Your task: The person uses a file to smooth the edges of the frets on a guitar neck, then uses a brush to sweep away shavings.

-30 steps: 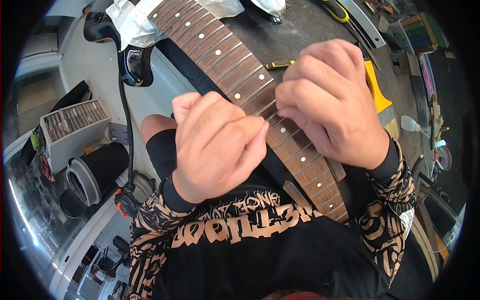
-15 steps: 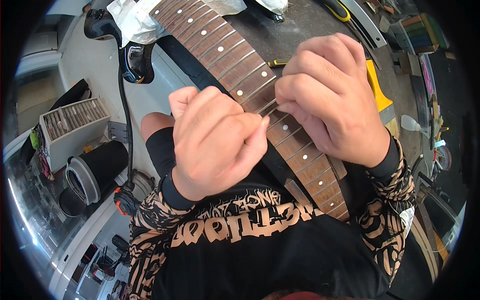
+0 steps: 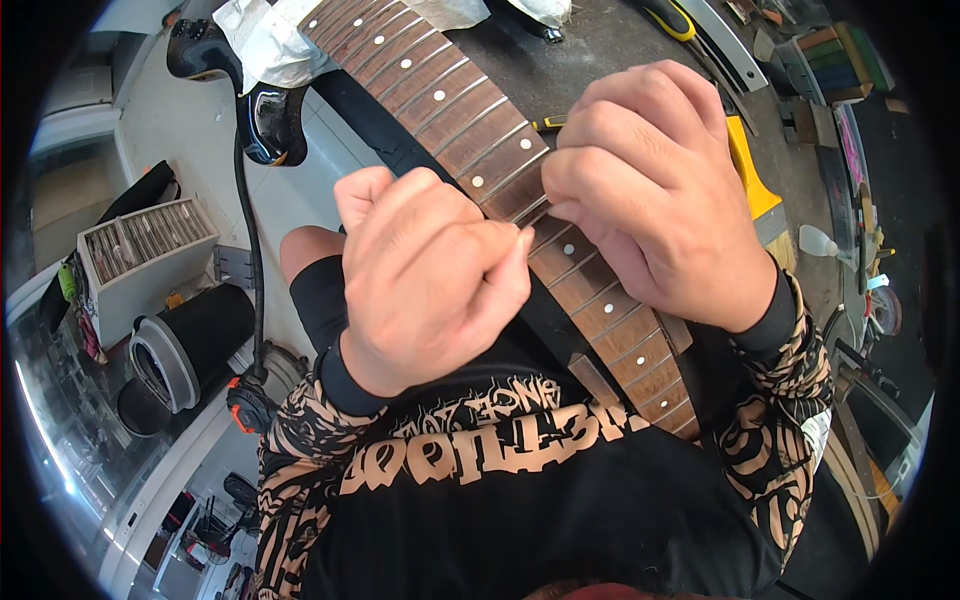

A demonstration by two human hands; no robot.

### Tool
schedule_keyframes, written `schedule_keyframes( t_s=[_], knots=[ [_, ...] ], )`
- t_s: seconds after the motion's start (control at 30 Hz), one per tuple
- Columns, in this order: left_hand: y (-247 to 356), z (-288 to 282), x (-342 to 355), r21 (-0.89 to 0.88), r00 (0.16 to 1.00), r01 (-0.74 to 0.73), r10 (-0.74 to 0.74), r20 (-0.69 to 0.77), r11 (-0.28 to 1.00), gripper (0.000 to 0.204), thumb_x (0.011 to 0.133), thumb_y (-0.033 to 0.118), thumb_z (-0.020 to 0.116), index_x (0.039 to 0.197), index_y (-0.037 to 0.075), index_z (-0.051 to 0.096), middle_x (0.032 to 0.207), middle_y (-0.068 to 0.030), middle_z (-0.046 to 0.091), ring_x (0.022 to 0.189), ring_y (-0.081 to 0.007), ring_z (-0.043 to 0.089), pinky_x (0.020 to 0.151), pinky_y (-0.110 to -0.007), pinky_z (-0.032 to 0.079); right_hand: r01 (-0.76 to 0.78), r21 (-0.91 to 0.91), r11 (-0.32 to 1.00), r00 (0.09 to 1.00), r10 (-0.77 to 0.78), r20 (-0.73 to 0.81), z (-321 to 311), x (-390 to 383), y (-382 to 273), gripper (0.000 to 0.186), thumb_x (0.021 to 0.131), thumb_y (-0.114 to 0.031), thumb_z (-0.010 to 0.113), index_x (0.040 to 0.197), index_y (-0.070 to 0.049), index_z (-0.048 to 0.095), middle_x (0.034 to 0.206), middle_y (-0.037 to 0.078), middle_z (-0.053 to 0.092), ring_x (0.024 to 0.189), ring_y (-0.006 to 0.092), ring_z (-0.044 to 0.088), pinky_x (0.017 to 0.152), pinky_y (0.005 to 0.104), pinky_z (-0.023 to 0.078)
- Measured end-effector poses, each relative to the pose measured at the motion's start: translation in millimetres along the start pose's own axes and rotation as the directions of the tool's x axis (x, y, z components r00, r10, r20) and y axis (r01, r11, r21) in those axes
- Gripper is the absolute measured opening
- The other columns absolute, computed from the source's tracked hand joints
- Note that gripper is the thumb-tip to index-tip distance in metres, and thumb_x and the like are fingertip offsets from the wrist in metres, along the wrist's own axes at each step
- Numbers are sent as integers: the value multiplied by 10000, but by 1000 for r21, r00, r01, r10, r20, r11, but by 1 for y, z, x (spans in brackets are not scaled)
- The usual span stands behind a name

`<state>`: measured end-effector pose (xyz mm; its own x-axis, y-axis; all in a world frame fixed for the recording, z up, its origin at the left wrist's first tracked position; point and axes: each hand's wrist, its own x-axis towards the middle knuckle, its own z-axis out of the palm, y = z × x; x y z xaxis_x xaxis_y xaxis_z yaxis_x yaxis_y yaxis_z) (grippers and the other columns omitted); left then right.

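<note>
"Where's the neck [image 3: 501,163]?"

"Slanting from far left to near right, passing beneath the fingertips."

"And the left hand [image 3: 430,280]?"

"Curled tight, thumb and index tips together over the neck's left side. I can't tell whether they pinch anything."

"The right hand [image 3: 655,195]?"

"Curled too, thumb tip drawn in to the index, over the neck's right side. Its hold is hidden. A narrow stretch of neck shows between the two."
</note>
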<state>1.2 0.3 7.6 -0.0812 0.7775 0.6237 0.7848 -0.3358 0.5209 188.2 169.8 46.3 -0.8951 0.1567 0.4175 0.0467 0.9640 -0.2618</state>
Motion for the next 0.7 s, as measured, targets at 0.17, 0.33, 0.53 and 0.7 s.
schedule_keyframes(
  t_s=[0.17,0.33,0.53,0.7],
  knots=[
    [0,-3,0,10,1000,-12,12,-16,1000,285,805,-69,938,993,79,784,806,-2,661,680,-217,574,791,-429,363,10,53,999,1000,-9,-10,0,-2,5,260,848,-175,886,1066,-144,747,1118,29,712,1209,322,713,1156,524,496],
    [10,-5,-3,-29,998,7,-5,62,1000,284,806,-59,941,1000,78,785,811,-4,668,687,-215,584,786,-429,350,18,111,994,1000,-20,20,-3,-12,1,266,847,-183,889,1068,-147,746,1116,31,708,1209,328,712,1158,535,503],
    [-4,-7,1,0,999,-33,33,13,999,281,838,-62,928,1025,91,783,811,0,668,690,-214,600,792,-431,363,-5,-16,1000,1000,5,4,1,2,-1,268,846,-175,895,1054,-148,729,1132,33,704,1189,329,702,1160,541,508],
    [-3,-9,-6,13,998,-22,21,52,1000,296,825,-60,928,1034,93,786,818,14,676,678,-204,587,802,-432,358,4,94,996,1000,-4,-2,1,-1,3,273,849,-155,899,1059,-142,725,1131,32,694,1185,336,693,1162,545,506]
  ],
)
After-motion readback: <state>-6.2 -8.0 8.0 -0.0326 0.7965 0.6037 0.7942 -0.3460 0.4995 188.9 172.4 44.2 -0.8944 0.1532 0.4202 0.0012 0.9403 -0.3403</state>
